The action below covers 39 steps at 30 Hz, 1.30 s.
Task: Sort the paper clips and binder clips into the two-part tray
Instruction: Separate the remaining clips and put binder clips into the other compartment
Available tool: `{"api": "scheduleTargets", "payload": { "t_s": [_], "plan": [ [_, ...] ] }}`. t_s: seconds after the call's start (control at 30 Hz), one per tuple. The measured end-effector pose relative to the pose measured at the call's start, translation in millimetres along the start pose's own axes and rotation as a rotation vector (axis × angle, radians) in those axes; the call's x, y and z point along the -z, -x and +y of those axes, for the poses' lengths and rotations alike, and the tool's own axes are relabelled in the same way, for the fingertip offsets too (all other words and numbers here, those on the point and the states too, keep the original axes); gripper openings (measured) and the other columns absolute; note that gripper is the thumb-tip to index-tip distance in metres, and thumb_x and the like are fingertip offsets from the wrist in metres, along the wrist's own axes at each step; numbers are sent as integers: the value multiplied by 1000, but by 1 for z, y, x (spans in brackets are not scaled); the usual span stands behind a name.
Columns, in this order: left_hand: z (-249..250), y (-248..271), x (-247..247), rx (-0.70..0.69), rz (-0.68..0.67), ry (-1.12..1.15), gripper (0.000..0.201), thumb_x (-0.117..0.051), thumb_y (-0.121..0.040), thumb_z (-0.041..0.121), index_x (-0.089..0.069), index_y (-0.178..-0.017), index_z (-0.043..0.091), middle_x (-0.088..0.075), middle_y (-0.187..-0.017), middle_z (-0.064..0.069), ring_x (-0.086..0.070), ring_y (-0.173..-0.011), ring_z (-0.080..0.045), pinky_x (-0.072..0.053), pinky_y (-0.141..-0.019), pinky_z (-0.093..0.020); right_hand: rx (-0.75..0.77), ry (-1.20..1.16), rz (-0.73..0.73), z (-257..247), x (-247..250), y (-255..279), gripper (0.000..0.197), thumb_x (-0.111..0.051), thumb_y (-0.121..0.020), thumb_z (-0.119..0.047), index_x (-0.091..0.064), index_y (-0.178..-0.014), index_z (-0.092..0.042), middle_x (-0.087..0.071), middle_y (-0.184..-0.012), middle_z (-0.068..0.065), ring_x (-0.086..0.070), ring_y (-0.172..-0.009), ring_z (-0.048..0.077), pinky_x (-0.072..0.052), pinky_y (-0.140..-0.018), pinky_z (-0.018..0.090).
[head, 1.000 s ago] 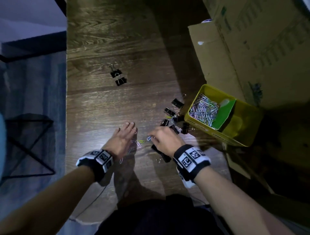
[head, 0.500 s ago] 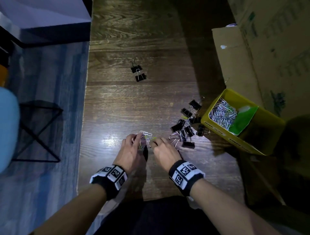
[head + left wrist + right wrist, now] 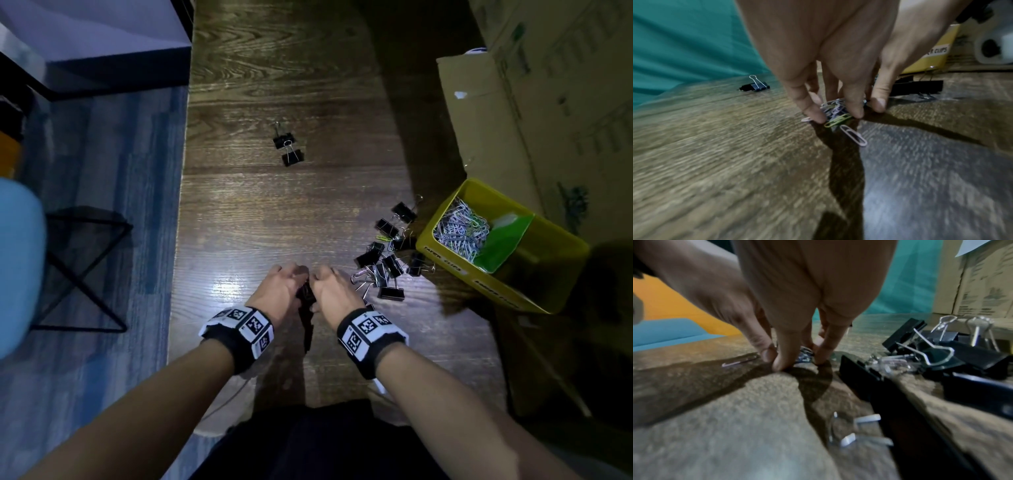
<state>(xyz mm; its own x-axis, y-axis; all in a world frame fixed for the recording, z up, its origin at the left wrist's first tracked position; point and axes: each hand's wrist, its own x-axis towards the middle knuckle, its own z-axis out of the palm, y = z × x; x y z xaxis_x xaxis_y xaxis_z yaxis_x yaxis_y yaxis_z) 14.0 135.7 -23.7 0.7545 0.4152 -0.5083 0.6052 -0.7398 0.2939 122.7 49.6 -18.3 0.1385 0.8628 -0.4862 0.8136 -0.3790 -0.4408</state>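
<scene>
A small bunch of coloured paper clips [image 3: 835, 112] lies on the dark wooden table [image 3: 274, 212] right in front of me. My left hand [image 3: 296, 274] and right hand [image 3: 320, 274] meet over it, fingers curled down and pinching the bunch from both sides. The head view hides the clips under the hands. One pink paper clip [image 3: 854, 135] lies loose just beside the fingers. Black binder clips [image 3: 387, 257] are heaped to the right, against the yellow two-part tray [image 3: 445, 255]. Its near compartment holds many paper clips [image 3: 459, 229]; a green divider [image 3: 503, 236] shows behind.
Two more binder clips [image 3: 288, 149] lie farther back on the table. Cardboard boxes [image 3: 548, 102] stand at the right, behind the tray. The table's left edge drops to a blue floor with a black metal frame [image 3: 82, 267]. Small white bits [image 3: 867, 417] lie near my right wrist.
Both hands have drawn together and curled over the paper clips, which were spread between the fingertips before. The binder clips and tray have stayed put.
</scene>
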Motion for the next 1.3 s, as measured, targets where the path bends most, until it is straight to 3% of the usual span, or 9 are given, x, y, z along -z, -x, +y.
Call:
{"api": "scheduleTargets", "payload": {
  "t_s": [0.13, 0.3, 0.47, 0.8, 1.0, 1.1, 1.17, 1.23, 1.3],
  "plan": [
    [-2, 7, -9, -61, 30, 93, 36, -53, -85, 7, -53, -122, 5, -56, -106, -17, -56, -97, -36, -46, -83, -37, 37, 51, -15, 0, 2, 5, 24, -46, -91, -1, -59, -111, 3, -56, -115, 21, -54, -108, 36, -44, -85, 39],
    [4, 8, -7, -29, -49, 14, 39, -44, -90, 10, -43, -129, 7, -51, -117, -14, -52, -107, -32, -40, -87, -35, 104, 281, -47, -5, 8, 10, 27, -40, -89, 6, -59, -108, 5, -57, -111, 20, -60, -104, 36, -48, -83, 41],
    [4, 2, 5, -48, -110, -42, 34, -45, -90, 10, -47, -124, 7, -54, -115, -14, -56, -103, -33, -41, -81, -34, 144, 372, -36, -5, 3, 13, 29, -39, -88, 7, -53, -114, 8, -57, -116, 22, -55, -110, 37, -46, -88, 44],
    [6, -6, 23, -11, -234, -121, 17, -56, -83, 25, -55, -92, 10, -65, -88, -11, -61, -77, -27, -51, -66, -35, 117, 291, -26, 5, 2, 12, 25, -43, -90, 7, -54, -112, 4, -59, -111, 20, -60, -103, 35, -49, -83, 41],
    [10, -6, 28, -14, -208, -74, 11, -56, -82, 27, -47, -78, 21, -63, -79, -12, -56, -71, -29, -45, -62, -30, -11, -76, 39, 21, 20, 15, 22, -50, -95, -8, -55, -114, 0, -59, -110, 17, -61, -98, 34, -48, -78, 36],
    [2, -8, 33, -7, -145, 51, 14, -66, -76, 24, -54, -73, 16, -62, -70, -7, -58, -68, -25, -37, -59, -22, -71, -382, 194, 29, 37, 27, 21, -56, -94, -24, -64, -107, -10, -60, -98, 6, -58, -87, 21, -42, -72, 28],
    [-5, -12, 37, 76, -119, 330, 16, -72, -69, 8, -57, -65, 14, -58, -59, -1, -54, -55, -17, -43, -54, -22, -114, -571, 350, 39, 45, 38, 19, -62, -90, -30, -68, -100, -16, -66, -91, 2, -61, -80, 19, -48, -72, 31],
    [-3, -21, 49, 151, -101, 597, 25, -68, -69, -9, -57, -61, 12, -58, -52, 1, -55, -42, -14, -51, -45, -26, -176, -763, 490, 51, 58, 51, 16, -66, -86, -33, -69, -95, -19, -71, -87, 2, -66, -80, 21, -55, -76, 42],
    [12, -30, 69, 159, -67, 744, 24, -66, -72, -12, -56, -64, 9, -60, -48, 1, -57, -38, -13, -50, -41, -23, -245, -827, 588, 67, 73, 66, 15, -67, -85, -31, -69, -97, -21, -72, -87, -1, -68, -82, 18, -56, -78, 46]
  ]
}}
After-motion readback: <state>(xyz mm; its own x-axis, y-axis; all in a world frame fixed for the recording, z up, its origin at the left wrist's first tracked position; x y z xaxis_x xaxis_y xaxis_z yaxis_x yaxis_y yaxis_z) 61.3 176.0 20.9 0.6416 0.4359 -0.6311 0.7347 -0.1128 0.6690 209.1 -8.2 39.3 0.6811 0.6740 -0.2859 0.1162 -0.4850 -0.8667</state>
